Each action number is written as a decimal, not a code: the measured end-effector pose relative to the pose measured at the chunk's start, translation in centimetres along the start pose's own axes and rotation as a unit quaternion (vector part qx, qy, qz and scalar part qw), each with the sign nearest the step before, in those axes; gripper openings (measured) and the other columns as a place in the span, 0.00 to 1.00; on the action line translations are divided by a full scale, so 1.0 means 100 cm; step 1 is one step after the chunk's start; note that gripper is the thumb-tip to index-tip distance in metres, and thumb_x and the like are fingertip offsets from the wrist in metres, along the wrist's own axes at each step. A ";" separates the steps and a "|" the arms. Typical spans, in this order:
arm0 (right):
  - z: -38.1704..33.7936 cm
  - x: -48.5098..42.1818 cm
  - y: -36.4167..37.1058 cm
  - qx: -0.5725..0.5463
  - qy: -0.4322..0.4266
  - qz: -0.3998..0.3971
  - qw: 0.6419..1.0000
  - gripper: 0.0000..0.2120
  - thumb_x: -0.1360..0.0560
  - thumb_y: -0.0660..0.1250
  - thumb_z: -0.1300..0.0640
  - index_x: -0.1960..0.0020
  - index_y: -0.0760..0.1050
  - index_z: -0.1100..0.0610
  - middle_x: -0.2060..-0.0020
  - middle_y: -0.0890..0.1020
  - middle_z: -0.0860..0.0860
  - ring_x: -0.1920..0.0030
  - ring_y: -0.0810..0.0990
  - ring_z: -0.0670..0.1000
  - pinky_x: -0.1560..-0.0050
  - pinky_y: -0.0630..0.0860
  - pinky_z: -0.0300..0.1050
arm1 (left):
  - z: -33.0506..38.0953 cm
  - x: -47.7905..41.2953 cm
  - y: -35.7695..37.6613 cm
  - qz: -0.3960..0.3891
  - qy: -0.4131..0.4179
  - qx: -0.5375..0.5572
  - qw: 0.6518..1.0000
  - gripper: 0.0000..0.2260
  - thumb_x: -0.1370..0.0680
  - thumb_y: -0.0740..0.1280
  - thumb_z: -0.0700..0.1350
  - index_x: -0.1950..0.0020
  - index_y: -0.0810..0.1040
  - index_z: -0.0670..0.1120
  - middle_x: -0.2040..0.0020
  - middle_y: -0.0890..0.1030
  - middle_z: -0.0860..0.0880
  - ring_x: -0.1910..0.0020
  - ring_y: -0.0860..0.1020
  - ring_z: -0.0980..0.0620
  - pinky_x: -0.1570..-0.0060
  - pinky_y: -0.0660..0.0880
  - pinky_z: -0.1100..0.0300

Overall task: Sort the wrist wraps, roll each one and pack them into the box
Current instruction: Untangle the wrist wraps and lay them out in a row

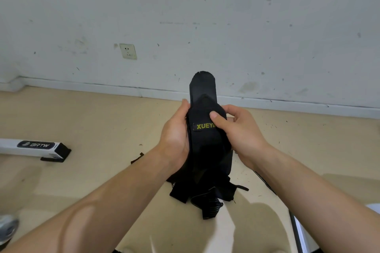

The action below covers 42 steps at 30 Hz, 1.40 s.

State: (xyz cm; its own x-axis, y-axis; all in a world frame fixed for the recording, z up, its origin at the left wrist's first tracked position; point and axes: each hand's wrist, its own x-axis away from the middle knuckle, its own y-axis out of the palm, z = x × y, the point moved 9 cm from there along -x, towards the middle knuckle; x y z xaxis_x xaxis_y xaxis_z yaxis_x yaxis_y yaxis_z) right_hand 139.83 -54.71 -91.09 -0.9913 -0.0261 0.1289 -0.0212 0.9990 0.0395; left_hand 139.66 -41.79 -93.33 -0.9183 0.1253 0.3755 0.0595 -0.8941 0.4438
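Wrist wrap [205,141], black and made of thick fabric, is held upright in the air at the middle of the view, gripped by both bare hands. Its rounded upper end sticks up above the fingers and shows against the foot of the wall [205,16]. A small tag [203,126] on its front carries yellow letters that begin XUEYI; the rest of the word is covered. The left hand [174,135] wraps around the left edge of the wrist wrap, palm against the fabric and fingers curled behind it. The right hand [240,131] grips the right edge, its thumb [216,118] pressed flat on the front over the end of the tag and its other fingers curled round the back. The lower part of the wrist wrap hangs down between the two wrists. Just below it lies a loose pile of black wraps [205,195], straps tangled, on a pale beige surface [102,121]. A short dark strap [137,158] lies apart to the left of the pile. Further left is a white bar [30,147] with a black end cap and a label reading BRTW. A wall socket [128,51] sits low on the scuffed white wall. The toe of a grey shoe [7,226] shows at the bottom left edge.
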 end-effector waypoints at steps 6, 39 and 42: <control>0.002 0.003 -0.010 0.182 -0.002 0.109 0.977 0.16 0.25 0.74 0.44 0.58 0.76 0.56 0.61 0.85 0.55 0.59 0.85 0.55 0.58 0.79 0.50 | 0.005 0.001 -0.009 0.032 0.086 -0.151 0.984 0.08 0.16 0.66 0.40 0.39 0.81 0.42 0.45 0.87 0.41 0.44 0.85 0.40 0.38 0.80 0.41; 0.119 -0.016 0.030 0.000 0.138 -0.114 0.984 0.13 0.18 0.66 0.55 0.41 0.83 0.61 0.46 0.86 0.59 0.41 0.84 0.58 0.36 0.78 0.56 | 0.076 -0.008 -0.093 0.125 0.181 -0.396 0.892 0.06 0.16 0.65 0.44 0.39 0.76 0.49 0.47 0.82 0.54 0.48 0.81 0.56 0.55 0.75 0.65; 0.100 -0.012 0.042 -0.081 0.129 -0.135 0.979 0.15 0.20 0.65 0.61 0.36 0.79 0.64 0.39 0.82 0.65 0.37 0.81 0.63 0.31 0.75 0.59 | 0.053 -0.011 -0.076 0.061 0.160 -0.484 0.858 0.08 0.16 0.65 0.44 0.37 0.76 0.47 0.47 0.81 0.53 0.47 0.80 0.53 0.52 0.74 0.62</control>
State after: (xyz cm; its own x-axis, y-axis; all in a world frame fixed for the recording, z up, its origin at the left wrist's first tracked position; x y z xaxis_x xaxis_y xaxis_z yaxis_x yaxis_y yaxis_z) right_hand 139.65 -50.15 -101.00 -0.8862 -0.3184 0.3366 -0.2372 0.9358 0.2607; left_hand 142.30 -32.88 -92.77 -0.9980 0.0202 0.0605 -0.0490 -0.8498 -0.5249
